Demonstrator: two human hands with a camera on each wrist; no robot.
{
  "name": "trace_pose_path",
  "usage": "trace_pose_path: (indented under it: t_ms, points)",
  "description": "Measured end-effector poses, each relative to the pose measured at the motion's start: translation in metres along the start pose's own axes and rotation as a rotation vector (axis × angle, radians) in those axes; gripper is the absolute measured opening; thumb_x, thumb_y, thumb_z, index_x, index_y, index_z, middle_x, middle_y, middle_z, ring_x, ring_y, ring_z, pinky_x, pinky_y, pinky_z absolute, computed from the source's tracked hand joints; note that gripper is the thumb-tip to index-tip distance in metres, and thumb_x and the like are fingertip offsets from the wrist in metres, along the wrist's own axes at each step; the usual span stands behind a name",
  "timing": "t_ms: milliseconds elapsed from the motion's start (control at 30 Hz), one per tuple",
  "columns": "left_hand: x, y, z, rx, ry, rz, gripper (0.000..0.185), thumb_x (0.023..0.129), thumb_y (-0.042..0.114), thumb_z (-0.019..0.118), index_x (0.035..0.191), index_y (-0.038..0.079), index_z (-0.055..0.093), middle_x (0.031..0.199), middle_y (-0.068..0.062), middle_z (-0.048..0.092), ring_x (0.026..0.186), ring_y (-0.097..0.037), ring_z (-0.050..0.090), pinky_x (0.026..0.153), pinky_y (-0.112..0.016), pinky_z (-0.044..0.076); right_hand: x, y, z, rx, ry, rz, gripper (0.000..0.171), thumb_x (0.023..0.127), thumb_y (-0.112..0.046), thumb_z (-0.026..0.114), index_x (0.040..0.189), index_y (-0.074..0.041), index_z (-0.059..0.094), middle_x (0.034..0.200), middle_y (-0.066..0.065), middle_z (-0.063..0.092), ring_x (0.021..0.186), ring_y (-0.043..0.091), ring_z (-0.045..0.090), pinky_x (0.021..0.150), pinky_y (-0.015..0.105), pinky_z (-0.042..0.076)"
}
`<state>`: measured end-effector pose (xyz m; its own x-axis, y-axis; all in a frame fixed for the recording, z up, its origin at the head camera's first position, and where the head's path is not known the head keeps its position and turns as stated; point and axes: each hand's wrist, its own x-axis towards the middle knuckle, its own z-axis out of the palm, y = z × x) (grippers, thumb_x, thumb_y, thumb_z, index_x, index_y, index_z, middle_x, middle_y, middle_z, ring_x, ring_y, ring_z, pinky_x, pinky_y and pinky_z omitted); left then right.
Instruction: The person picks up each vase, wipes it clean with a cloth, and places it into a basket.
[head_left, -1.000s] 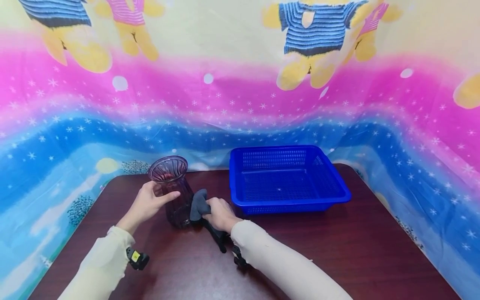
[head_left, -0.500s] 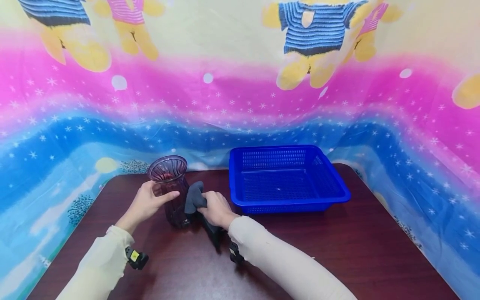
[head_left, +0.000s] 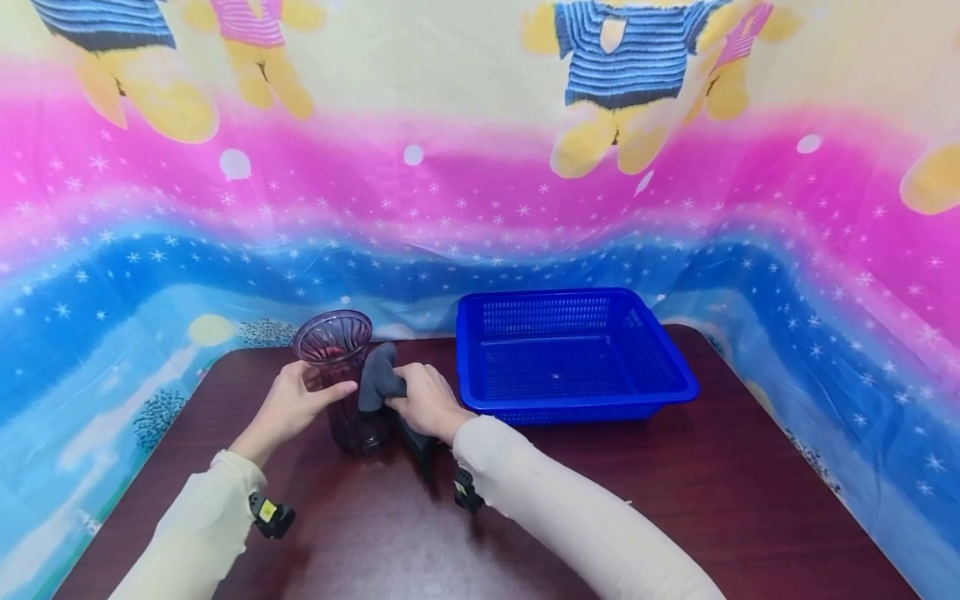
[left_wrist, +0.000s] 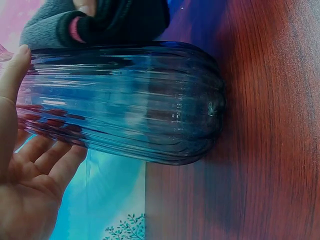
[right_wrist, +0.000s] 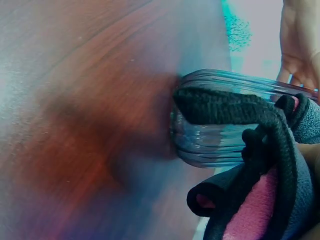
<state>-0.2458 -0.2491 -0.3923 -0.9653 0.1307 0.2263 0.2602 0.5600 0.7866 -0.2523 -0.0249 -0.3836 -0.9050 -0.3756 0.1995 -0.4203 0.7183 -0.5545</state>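
Note:
A purple-tinted ribbed glass vase [head_left: 358, 429] with a flared rim stands upright on the table. My left hand [head_left: 296, 407] grips its upper body, thumb on the near side and fingers behind; the left wrist view shows the fingertips through the glass [left_wrist: 125, 105]. Bunched in my right hand [head_left: 426, 402] is a dark grey cloth [head_left: 380, 379] with black edging and a pink patch [right_wrist: 252, 210]. The cloth lies along the right side of the vase, below the rim, and one end hangs down beside the base. Its folds hide most of the right fingers.
A blue perforated plastic basket [head_left: 577, 408] stands on the dark wooden table [head_left: 600, 500], back right, close beyond the right hand. Behind the table hangs a printed curtain [head_left: 480, 183]. Black wrist cameras [head_left: 272, 515] sit under both sleeves.
The right hand has slid the grey cloth up the side of the vase and slightly left. The left hand keeps its grip and the vase stays in place.

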Motion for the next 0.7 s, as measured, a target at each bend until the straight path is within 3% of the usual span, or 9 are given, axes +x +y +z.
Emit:
trace_pose_path:
  t_ms: [267,533,700]
  points:
    - [0.001,-0.001,0.001,0.003,-0.009,0.001,0.045,0.093,0.026,0.074,0.126,-0.003,0.062,0.118,-0.025,0.072,0.093,0.01,0.063,0.081,-0.014,0.053,0.003,-0.007,-0.01,0.02,-0.015,-0.005,0.014,0.091,-0.021,0.076,0.104,-0.016,0.077,0.092,-0.002,0.077,0.083,0.012,0.065,0.075,0.024,0.05]
    - [0.0,0.001,-0.002,0.023,-0.014,0.001,0.046,0.094,0.027,0.073,0.128,-0.002,0.062,0.12,-0.024,0.071,0.101,-0.003,0.067,0.082,-0.013,0.052,0.004,-0.01,-0.013,0.024,-0.023,0.008,0.017,0.092,-0.023,0.076,0.107,-0.016,0.076,0.095,-0.002,0.077,0.085,0.012,0.065,0.078,0.026,0.052]
    - [0.0,0.001,-0.001,0.021,-0.018,0.004,0.046,0.093,0.028,0.074,0.127,-0.001,0.062,0.12,-0.023,0.072,0.096,0.008,0.063,0.082,-0.013,0.052,0.003,-0.006,-0.007,0.016,0.008,0.003,0.018,0.09,-0.023,0.077,0.108,-0.018,0.077,0.095,-0.003,0.077,0.083,0.011,0.066,0.075,0.024,0.05]
